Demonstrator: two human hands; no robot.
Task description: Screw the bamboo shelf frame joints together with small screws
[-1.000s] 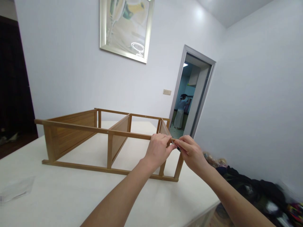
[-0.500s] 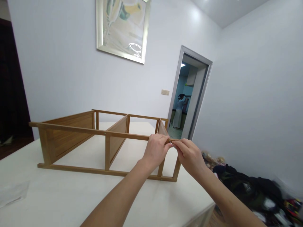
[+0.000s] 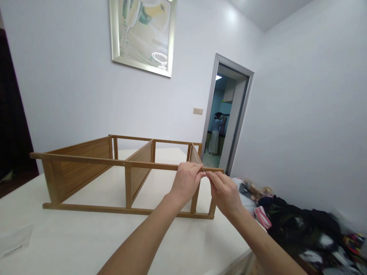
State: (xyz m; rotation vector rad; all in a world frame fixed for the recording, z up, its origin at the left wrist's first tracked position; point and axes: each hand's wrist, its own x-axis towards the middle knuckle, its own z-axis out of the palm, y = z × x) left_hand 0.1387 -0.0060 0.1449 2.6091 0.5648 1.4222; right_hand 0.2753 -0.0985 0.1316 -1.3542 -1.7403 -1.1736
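A brown wooden shelf rack [image 3: 155, 165] with panelled shelves lies on its side on a white table [image 3: 94, 240]. My left hand [image 3: 187, 179] is closed on the rack's near upper rail, close to its right end, with fingers over the top and the thumb against a thin shiny metal piece [image 3: 204, 173]. Beside it, my right hand [image 3: 225, 191] pinches that metal piece at the rail, fingertips almost meeting my left thumb. Most of the piece is hidden by the fingers, so its exact kind cannot be made out.
A clear plastic bag [image 3: 15, 241] lies on the table at the left. Dark clothes and other items [image 3: 298, 225] are heaped to the right, beyond the table edge. Through a doorway [image 3: 219, 114] a person [image 3: 215, 131] stands in another room. A framed picture [image 3: 142, 70] hangs on the wall.
The view has shifted slightly, so the rack and doorway appear a little further left. My right hand has moved slightly left and its wrist has turned; both hands stay at the same rail.
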